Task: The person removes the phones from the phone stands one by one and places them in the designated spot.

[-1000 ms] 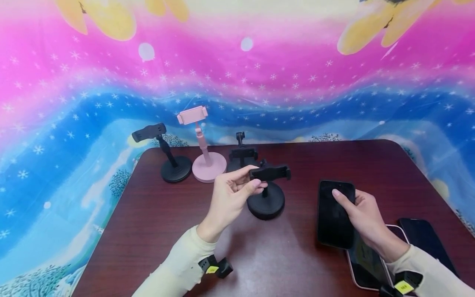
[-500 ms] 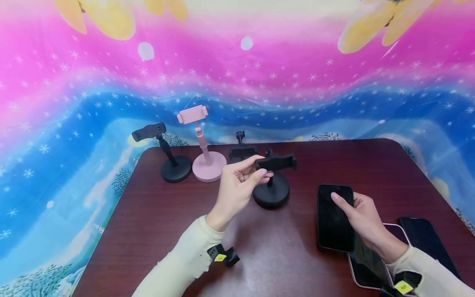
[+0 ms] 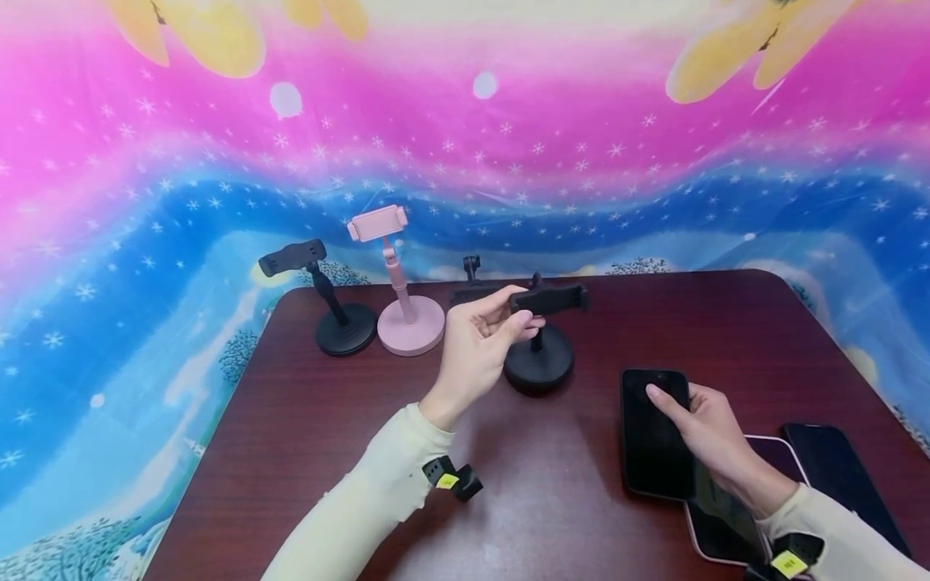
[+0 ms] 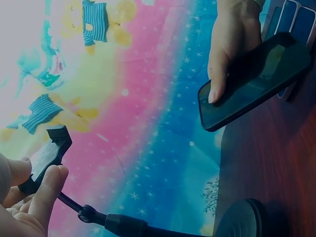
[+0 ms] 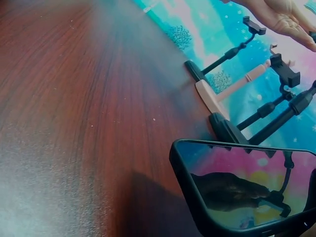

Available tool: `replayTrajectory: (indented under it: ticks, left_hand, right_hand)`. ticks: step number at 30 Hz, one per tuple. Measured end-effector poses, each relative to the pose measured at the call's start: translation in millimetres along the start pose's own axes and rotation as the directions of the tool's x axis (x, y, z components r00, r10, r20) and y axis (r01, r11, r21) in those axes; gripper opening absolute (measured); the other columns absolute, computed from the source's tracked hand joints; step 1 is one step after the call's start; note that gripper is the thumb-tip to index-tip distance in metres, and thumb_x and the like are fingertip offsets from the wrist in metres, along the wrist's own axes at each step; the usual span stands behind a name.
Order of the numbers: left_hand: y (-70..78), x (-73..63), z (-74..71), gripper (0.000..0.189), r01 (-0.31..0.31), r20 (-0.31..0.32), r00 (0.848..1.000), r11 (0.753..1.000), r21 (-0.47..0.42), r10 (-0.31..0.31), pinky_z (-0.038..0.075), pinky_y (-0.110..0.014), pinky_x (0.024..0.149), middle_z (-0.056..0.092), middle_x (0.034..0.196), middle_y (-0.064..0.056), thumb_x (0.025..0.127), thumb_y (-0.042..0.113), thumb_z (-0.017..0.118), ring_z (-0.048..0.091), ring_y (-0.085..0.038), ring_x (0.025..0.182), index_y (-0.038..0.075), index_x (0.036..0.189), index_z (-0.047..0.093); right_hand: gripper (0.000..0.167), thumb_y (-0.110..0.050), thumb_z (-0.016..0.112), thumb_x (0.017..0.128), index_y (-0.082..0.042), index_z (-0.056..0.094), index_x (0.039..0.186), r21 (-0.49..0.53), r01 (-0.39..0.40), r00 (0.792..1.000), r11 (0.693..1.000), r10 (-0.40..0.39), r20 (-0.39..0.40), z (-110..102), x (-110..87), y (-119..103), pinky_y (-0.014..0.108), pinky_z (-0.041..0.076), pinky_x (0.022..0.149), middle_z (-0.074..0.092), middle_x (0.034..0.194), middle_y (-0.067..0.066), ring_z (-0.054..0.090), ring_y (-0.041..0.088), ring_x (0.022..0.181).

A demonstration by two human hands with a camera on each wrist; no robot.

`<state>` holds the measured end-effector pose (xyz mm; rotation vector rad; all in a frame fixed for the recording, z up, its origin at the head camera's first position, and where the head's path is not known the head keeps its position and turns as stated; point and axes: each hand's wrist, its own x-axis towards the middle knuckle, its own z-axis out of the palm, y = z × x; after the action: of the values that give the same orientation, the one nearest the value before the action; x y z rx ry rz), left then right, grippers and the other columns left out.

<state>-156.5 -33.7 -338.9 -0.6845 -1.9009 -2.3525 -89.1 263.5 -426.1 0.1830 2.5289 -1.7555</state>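
My left hand [image 3: 472,351] pinches the left end of a black phone stand's clamp [image 3: 550,301] between thumb and fingers. Below the clamp, the stand's round base [image 3: 539,361] shows near the middle of the table. In the left wrist view the stand's thin neck [image 4: 71,201] runs from the clamp down to a thicker pole. My right hand [image 3: 715,428] grips a black smartphone [image 3: 654,460], thumb lying on its dark screen. That smartphone is held over the right side of the table; its screen [image 5: 237,182] mirrors a hand and a stand in the right wrist view.
At the table's back left stand another black phone stand [image 3: 346,331] and a pink one [image 3: 412,327]. A further black stand [image 3: 472,270] is partly hidden behind my left hand. A light-edged phone [image 3: 726,528] and a dark phone [image 3: 846,476] lie at the right, partly under my right arm.
My left hand and the stand it holds have shifted away from me and to the right, toward the table's back. My right hand with the smartphone has come slightly nearer.
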Motion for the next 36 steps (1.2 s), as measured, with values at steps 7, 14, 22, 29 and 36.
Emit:
replayTrajectory:
  ticks: [7,14,22,29,36]
  left_hand:
    - [-3.9,7.9,5.2,0.033,-0.011,-0.013,1.0,1.0,0.014,0.011,0.062,-0.037,0.087,0.071,0.113,-0.031,0.096,-0.002,0.064,0.072,-0.048,0.099,-0.006,0.129,0.064]
    - [-7.4,15.1,11.5,0.032,-0.01,-0.01,1.0,1.0,0.009,0.01,0.062,-0.037,0.088,0.07,0.116,-0.031,0.097,-0.001,0.063,0.072,-0.046,0.1,-0.007,0.128,0.064]
    - [-13.4,22.7,18.7,0.031,0.011,-0.005,1.0,1.0,0.012,-0.011,0.062,-0.036,0.088,0.07,0.114,-0.032,0.097,-0.002,0.062,0.071,-0.049,0.101,-0.009,0.127,0.063]
    - [-18.3,29.8,23.3,0.03,0.037,-0.018,0.999,0.999,0.007,-0.037,0.061,-0.035,0.09,0.07,0.118,-0.031,0.097,-0.002,0.062,0.072,-0.045,0.102,-0.008,0.127,0.064]
    - [-23.7,37.3,26.6,0.031,0.044,-0.031,0.999,0.998,0.043,-0.042,0.061,-0.033,0.09,0.071,0.117,-0.028,0.098,0.002,0.063,0.074,-0.039,0.1,-0.005,0.128,0.064]
  right_hand:
    - [0.034,-0.031,0.056,0.105,-0.002,0.072,0.096,-0.104,0.0,1.0,0.995,0.001,0.01,-1,0.2,6,0.02,0.044,0.062,0.071,0.074,-0.016,0.054,-0.003,0.071]
    - [0.034,-0.032,0.055,0.105,-0.003,0.072,0.1,-0.09,0.001,0.999,0.996,0.003,0.05,1,-3.9,11,0.019,0.051,0.067,0.074,0.079,-0.014,0.061,-0.002,0.074]
    - [0.036,-0.033,0.055,0.105,0.0,0.071,0.106,-0.056,-0.033,0.995,0.998,0.038,0.089,3,-7.3,17,0.022,0.055,0.066,0.076,0.08,-0.009,0.067,0.002,0.072]
    - [0.036,-0.032,0.055,0.106,0.001,0.07,0.109,-0.021,-0.057,0.99,0.998,0.059,0.13,4,-8.1,22,0.025,0.059,0.066,0.078,0.08,-0.005,0.071,0.006,0.072]
    - [0.041,-0.034,0.054,0.106,0.003,0.068,0.112,-0.036,-0.085,0.984,0.996,0.09,0.152,4,-7.8,23,0.027,0.06,0.065,0.078,0.082,-0.003,0.072,0.008,0.072]
